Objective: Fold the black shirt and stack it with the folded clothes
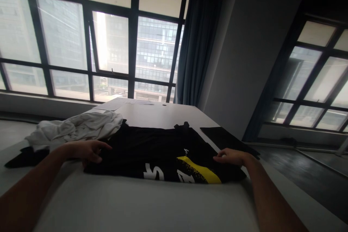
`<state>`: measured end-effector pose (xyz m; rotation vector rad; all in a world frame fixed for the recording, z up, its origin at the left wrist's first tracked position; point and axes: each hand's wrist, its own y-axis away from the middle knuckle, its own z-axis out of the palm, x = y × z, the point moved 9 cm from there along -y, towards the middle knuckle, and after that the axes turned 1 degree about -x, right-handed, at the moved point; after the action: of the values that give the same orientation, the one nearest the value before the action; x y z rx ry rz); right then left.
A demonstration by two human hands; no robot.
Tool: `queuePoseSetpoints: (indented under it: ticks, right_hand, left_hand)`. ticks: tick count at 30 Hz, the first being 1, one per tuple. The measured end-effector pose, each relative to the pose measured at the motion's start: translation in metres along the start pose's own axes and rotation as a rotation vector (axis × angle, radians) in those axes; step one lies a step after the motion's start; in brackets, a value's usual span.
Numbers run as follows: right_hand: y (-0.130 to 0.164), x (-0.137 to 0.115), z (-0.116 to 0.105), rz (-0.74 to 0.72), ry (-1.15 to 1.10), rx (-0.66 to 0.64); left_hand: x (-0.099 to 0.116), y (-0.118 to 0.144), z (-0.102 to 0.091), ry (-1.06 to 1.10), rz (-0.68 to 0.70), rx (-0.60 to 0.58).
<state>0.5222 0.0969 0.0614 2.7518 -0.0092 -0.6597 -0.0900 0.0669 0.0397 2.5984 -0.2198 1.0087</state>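
Note:
A black T-shirt (160,145) with white lettering and a yellow stripe lies spread and folded on the white table, its lower edge towards me. At its left side, my left hand (88,151) is closed on the cloth, with the index finger reaching over the fabric and the thumb lower down. My right hand (231,156) pinches the shirt near its right edge, thumb and fingers close together. Dark cloth hides part of the fingertips on both sides.
A crumpled white garment (78,127) is heaped at the left, with dark cloth (27,157) under it. A flat black item (228,139) lies at the table's right edge. Papers (114,104) rest on the far end of the table (168,112). Windows and a curtain (194,50) stand beyond.

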Motion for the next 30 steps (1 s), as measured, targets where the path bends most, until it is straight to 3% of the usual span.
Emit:
queuePoseSetpoints:
  ticks: [4, 6, 8, 11, 13, 15, 17, 20, 23, 27, 30]
  right_hand:
    - [-0.013, -0.055, -0.003, -0.326, 0.008, 0.239]
    - [-0.022, -0.072, 0.006, -0.446, 0.021, 0.244]
    - [-0.034, -0.063, 0.013, -0.374, 0.107, 0.229]
    - [-0.042, -0.022, 0.002, -0.031, 0.337, 0.289]
    - [-0.039, -0.004, -0.008, 0.105, 0.435, 0.333]
    - [-0.037, -0.006, -0.010, 0.071, 0.442, 0.367]
    - [-0.038, -0.022, -0.003, -0.064, 0.393, 0.372]
    - [-0.044, -0.040, 0.016, -0.177, 0.326, 0.281]
    - [-0.050, -0.039, 0.022, -0.089, 0.383, 0.195]
    - [-0.061, -0.038, 0.014, 0.049, 0.551, 0.071]
    - [-0.078, -0.055, 0.002, 0.080, 0.626, 0.009]
  left_hand:
    - [0.019, -0.009, -0.012, -0.087, 0.046, 0.241]
    - [0.030, -0.014, -0.009, -0.151, 0.084, 0.284]
    - [0.032, -0.019, -0.002, -0.187, 0.086, 0.253]
    - [0.026, -0.022, 0.004, -0.211, 0.069, 0.196]
    - [0.022, -0.023, 0.004, -0.216, 0.073, 0.184]
    - [0.021, -0.023, 0.003, -0.219, 0.080, 0.185]
    - [0.022, -0.023, 0.004, -0.216, 0.087, 0.169]
    - [0.025, -0.022, 0.008, -0.216, 0.089, 0.128]
    - [0.027, -0.018, 0.012, -0.275, 0.066, 0.089]
    - [0.027, -0.014, 0.019, -0.374, 0.008, -0.045]
    - [0.036, -0.023, 0.015, -0.472, -0.012, -0.098]
